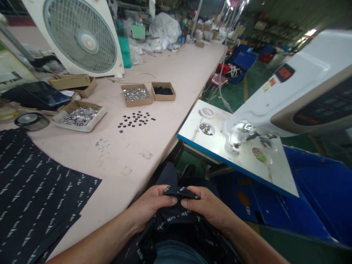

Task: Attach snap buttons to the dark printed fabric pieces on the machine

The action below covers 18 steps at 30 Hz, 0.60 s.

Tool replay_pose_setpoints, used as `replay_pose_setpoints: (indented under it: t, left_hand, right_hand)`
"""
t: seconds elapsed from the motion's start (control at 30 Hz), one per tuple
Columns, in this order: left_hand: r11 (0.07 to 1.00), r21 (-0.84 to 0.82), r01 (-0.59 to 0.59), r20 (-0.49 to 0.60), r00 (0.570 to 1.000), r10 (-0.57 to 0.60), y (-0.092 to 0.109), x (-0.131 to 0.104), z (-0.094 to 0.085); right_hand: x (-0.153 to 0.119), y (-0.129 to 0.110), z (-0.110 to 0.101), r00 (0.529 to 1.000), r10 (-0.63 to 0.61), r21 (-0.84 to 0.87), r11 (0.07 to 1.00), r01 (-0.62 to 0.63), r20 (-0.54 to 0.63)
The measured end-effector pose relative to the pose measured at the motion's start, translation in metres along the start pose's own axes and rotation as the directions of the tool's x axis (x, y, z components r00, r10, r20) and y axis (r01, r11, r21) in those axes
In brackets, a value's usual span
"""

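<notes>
Far to the left of the fingers, a stack of black printed sheets (35,194) lies on the table (143,161). Beyond it, up and left of the fingers, stand a fan (88,42) and an open box (72,127) filled with small metal parts. Nearer the fingers, though still ahead and to their left, are a scatter of tiny silvery bits (102,144) and a loose spread of black buttons (134,124). The left forearm slants up from the lower left, and the left hand (155,201) turns inward, its thumb stretched rightward over the black printed cloth (176,222) and its index finger bent behind the fold. The cloth is pinched between both hands and drapes from the fingers down over the lap. Just to the right, the right hand (207,203) mirrors this pose: forearm rising from the lower right, thumb pointing left, index finger gripping the far side of the fold. The thumb tips face each other across a narrow gap; the other fingers are mostly hidden. Ahead and right of the fingers stands a white machine (297,84) over a small blue-edged worktop (220,148).
</notes>
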<state>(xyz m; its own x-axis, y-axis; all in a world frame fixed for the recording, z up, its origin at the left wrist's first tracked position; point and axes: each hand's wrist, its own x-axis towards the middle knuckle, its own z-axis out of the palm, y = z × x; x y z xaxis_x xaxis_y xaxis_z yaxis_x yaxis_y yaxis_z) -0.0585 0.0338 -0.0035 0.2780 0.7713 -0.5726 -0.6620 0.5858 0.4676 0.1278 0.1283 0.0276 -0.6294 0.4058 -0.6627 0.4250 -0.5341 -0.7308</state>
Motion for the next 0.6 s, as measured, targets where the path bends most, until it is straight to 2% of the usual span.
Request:
replay_pose_setpoints:
  t: [0.17,0.27,0.4,0.6]
  left_hand:
    - [0.997,0.048,0.054,0.021,0.998,-0.055,-0.0023,0.0002,0.0004]
    - [0.997,0.047,0.063,0.005,0.998,-0.063,-0.0024,-0.0008,0.0031]
    - [0.999,0.027,0.034,0.009,0.999,-0.034,-0.0042,-0.0014,0.0068]
    - [0.999,-0.044,-0.006,0.027,1.0,0.007,-0.0102,-0.0016,0.0065]
  right_hand:
    - [-0.0009,0.0071,0.0024,0.999,0.01,0.12,0.993,-0.006,-0.032]
    - [-0.0019,0.0093,0.0029,0.998,-0.029,0.066,0.997,0.033,-0.058]
    - [-0.0043,0.0105,0.0009,0.998,-0.054,-0.006,0.999,0.053,-0.032]
    - [-0.0057,0.0104,-0.0003,0.999,-0.04,0.004,0.999,0.04,-0.017]
